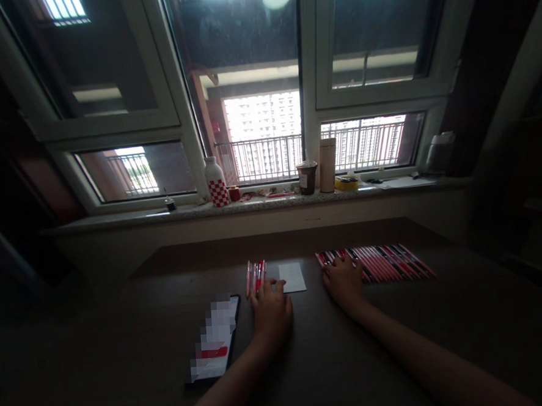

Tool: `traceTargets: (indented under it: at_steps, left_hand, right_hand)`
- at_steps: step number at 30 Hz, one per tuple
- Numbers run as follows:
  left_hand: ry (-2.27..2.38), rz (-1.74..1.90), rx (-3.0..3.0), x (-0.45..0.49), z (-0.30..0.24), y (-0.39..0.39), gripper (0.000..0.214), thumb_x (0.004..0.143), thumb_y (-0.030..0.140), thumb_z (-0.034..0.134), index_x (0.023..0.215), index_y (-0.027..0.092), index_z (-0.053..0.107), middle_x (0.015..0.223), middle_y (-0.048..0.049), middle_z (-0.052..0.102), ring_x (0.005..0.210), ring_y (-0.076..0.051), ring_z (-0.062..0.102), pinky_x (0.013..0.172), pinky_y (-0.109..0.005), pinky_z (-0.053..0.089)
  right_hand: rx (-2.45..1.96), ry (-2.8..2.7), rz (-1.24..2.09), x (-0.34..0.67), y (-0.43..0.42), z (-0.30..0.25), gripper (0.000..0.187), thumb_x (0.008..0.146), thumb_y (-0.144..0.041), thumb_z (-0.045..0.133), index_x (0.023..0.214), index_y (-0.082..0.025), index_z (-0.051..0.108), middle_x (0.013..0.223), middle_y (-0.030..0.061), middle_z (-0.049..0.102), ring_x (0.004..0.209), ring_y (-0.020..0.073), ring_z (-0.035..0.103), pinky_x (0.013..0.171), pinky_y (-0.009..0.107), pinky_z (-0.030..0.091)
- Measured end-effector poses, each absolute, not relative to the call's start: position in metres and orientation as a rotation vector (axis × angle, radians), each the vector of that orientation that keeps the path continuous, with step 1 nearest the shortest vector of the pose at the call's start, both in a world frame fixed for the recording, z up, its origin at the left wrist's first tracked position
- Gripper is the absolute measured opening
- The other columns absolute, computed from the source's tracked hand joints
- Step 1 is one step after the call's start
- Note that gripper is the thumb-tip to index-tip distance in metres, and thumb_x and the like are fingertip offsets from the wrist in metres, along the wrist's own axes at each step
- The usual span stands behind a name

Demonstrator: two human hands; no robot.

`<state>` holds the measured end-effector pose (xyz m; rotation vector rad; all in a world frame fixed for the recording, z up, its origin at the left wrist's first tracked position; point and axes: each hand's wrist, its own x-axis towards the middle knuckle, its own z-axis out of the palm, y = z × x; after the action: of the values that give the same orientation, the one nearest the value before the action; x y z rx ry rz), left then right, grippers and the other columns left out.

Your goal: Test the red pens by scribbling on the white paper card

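On the dark table lies a long row of red, pink and black pencils or pens (385, 263), side by side. My right hand (346, 283) rests over the left end of this row, its fingers apart and touching the pencils. A small group of red and pink pens (256, 274) lies further left. My left hand (272, 312) is at the near end of that group, fingers loosely spread, with the fingertips on or just beside the pens. A small white square of paper (293, 277) lies between the two hands, close to my left thumb.
A phone (215, 341) with a lit, partly blurred screen lies left of my left hand. Along the windowsill (271, 206) stand a red-checked bottle (217, 185), a drink cup (307, 177), a tan flask (327, 166) and a yellow roll (346, 183).
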<state>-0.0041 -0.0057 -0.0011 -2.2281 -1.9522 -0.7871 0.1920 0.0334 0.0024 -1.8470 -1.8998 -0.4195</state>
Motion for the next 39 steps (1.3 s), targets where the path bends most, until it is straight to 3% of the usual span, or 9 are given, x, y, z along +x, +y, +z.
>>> traceTargets:
  at_steps: [20,26,39]
  left_hand:
    - [-1.944,-0.747,-2.223,-0.005,0.0,-0.006,0.035,0.084,0.025,0.047,0.117,0.022,0.058,0.117,-0.008,0.059,0.113,-0.026,0.048,0.105,-0.049,0.024]
    - [-1.901,-0.693,-2.179,-0.004,0.003,-0.008,0.034,0.084,0.025,0.046,0.116,0.021,0.059,0.118,-0.0088,0.059,0.113,-0.025,0.047,0.105,-0.047,0.026]
    - [-1.857,-0.547,-1.991,-0.003,0.002,-0.009,0.045,0.085,0.038,0.047,0.122,0.015,0.058,0.134,-0.0174,0.05,0.127,-0.033,0.039,0.108,-0.056,0.021]
  right_hand:
    - [-1.862,-1.87,-0.447,0.194,0.032,0.004,0.023,0.087,-0.03,0.05,0.093,-0.023,0.07,0.103,0.0117,0.061,0.104,0.0303,0.043,0.089,0.045,0.027]
    - [-1.634,-2.004,-0.381,0.188,0.031,0.006,0.021,0.084,-0.023,0.053,0.097,-0.022,0.069,0.104,0.0096,0.06,0.104,0.0283,0.044,0.095,0.044,0.028]
    - [-1.116,-2.305,-0.14,0.172,0.024,-0.005,0.02,0.089,-0.023,0.052,0.101,-0.026,0.068,0.104,0.0035,0.064,0.105,0.0227,0.046,0.096,0.04,0.033]
